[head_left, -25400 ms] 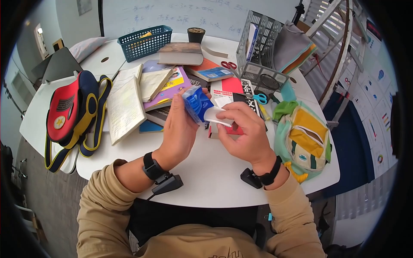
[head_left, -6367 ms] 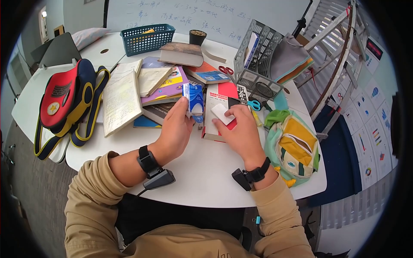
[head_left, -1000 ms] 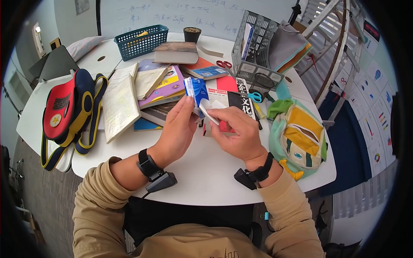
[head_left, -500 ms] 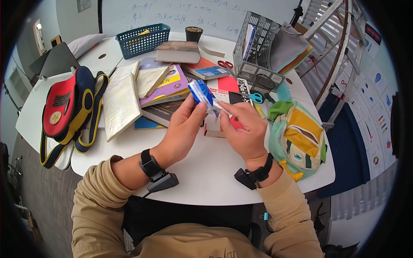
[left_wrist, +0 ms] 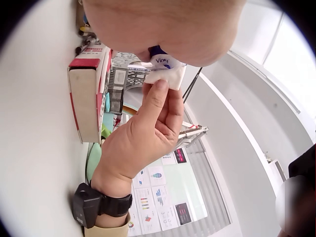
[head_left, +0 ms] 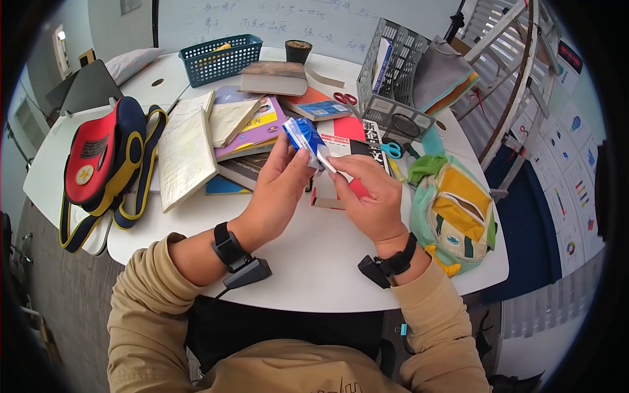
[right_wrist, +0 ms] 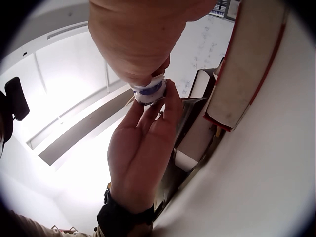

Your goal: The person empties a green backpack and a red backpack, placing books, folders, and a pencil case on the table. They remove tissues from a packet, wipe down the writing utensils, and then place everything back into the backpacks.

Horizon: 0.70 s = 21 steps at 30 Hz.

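Note:
My left hand (head_left: 275, 190) holds a small blue and white tissue pack (head_left: 303, 136) above the front of the table, its lower end turned toward the other hand. Between thumb and fingertips, my right hand (head_left: 373, 195) pinches a folded white tissue (head_left: 326, 161) right at that end of the pack. In the left wrist view the tissue (left_wrist: 170, 78) overlaps the pack's printed wrapper (left_wrist: 162, 61). Fingers of the left hand (right_wrist: 143, 143) support the pack (right_wrist: 152, 91) from one side in the right wrist view. The inside of the pack is hidden.
A thick red and white book (head_left: 325, 198) lies under the hands. Loose books (head_left: 190, 154) pile up to the left, beside a red and navy bag (head_left: 98, 157). On the right are blue scissors (head_left: 392, 150), a green and yellow backpack (head_left: 455, 213) and a grey file rack (head_left: 396, 72).
Some seconds ago the tissue was apart from the pack, over the red book; now it is at the pack's end. Over the last second the pack has tilted toward the right hand.

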Each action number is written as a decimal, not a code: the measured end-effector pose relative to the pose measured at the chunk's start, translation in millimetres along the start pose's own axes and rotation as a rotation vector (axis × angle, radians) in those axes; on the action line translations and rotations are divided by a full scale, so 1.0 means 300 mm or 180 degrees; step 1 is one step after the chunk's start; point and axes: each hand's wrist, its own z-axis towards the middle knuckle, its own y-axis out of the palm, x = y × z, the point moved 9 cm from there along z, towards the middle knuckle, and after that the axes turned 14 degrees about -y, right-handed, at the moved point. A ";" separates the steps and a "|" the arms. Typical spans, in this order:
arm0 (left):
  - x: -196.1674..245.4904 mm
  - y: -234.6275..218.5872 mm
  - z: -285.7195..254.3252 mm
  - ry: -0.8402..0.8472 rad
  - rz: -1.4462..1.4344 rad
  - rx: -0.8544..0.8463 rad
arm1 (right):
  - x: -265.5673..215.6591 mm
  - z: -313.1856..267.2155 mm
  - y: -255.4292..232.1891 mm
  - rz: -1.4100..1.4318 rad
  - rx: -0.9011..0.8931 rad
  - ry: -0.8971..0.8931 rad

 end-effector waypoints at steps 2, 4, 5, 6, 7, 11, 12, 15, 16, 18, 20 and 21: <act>0.002 0.009 -0.002 -0.0003 -0.0037 -0.0032 | -0.002 0.001 0.005 -0.0024 -0.0060 -0.0063; 0.002 0.022 -0.010 -0.0051 -0.0016 -0.0053 | -0.010 0.004 0.009 -0.0034 -0.0122 -0.0084; -0.003 0.023 -0.010 -0.0087 -0.0017 -0.0079 | -0.009 0.004 0.009 -0.0014 -0.0110 -0.0075; -0.010 0.023 -0.009 -0.0125 -0.0017 -0.0106 | -0.009 0.004 0.010 0.0007 -0.0097 -0.0065; -0.016 0.022 -0.008 -0.0164 -0.0017 -0.0132 | -0.009 0.003 0.011 0.0027 -0.0084 -0.0054; -0.019 0.022 -0.005 -0.0117 -0.0012 -0.0208 | 0.003 -0.008 0.017 0.0102 -0.0094 0.0119; -0.018 0.021 -0.005 -0.0107 -0.0018 -0.0217 | -0.001 -0.008 0.020 0.0126 -0.0106 0.0098; -0.015 0.028 -0.007 -0.0124 0.0031 -0.0188 | -0.012 0.007 0.008 -0.0003 -0.0065 -0.0101; -0.015 0.031 -0.008 -0.0135 0.0056 -0.0170 | -0.017 0.013 0.001 -0.0082 -0.0042 -0.0191; -0.015 0.037 -0.010 -0.0095 0.0071 -0.0226 | -0.023 0.019 -0.002 -0.0214 -0.0130 -0.0276; -0.008 0.041 -0.011 -0.0079 0.0044 -0.0224 | -0.028 0.020 -0.001 -0.0248 -0.0168 -0.0275; -0.002 0.041 -0.012 -0.0087 0.0013 -0.0196 | -0.031 0.017 0.002 -0.0218 -0.0158 -0.0228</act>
